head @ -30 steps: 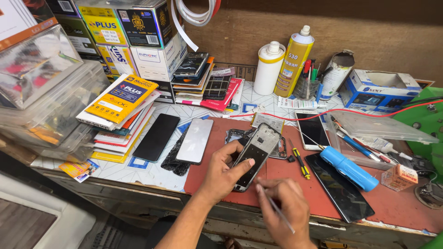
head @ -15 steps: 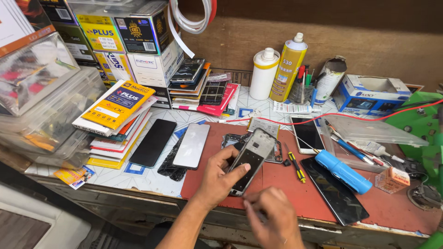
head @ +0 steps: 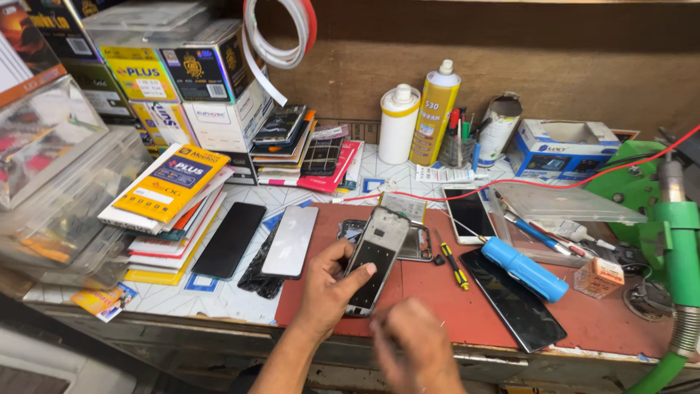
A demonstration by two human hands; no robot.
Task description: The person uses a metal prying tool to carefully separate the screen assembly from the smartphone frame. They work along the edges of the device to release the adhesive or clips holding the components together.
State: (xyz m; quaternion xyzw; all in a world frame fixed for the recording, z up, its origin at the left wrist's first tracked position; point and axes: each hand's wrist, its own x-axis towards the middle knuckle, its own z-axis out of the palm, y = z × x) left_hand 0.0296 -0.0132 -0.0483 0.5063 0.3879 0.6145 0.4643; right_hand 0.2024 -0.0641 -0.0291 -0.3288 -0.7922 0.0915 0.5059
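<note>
My left hand [head: 328, 288] grips an opened phone frame [head: 378, 257] by its lower half and holds it flat on the red work mat [head: 467, 306]. My right hand [head: 417, 349] is blurred just below the phone's bottom edge, fingers curled; a thin tool was in it a moment ago, but it is hidden here. A second phone housing [head: 419, 242] lies under the frame's top end.
Two screen panels [head: 230, 239] lie left of the mat, a black glass panel [head: 516, 299] and blue tool [head: 523, 268] to the right. A yellow-handled screwdriver [head: 452, 264], spray can [head: 434, 113], white bottle [head: 399, 124], stacked boxes [head: 171, 182] and a green fixture [head: 674, 241] surround them.
The view has shifted closer. My right hand has moved down and left toward the phone's bottom edge, and the thin tool it held is out of sight. The left hand keeps its grip.
</note>
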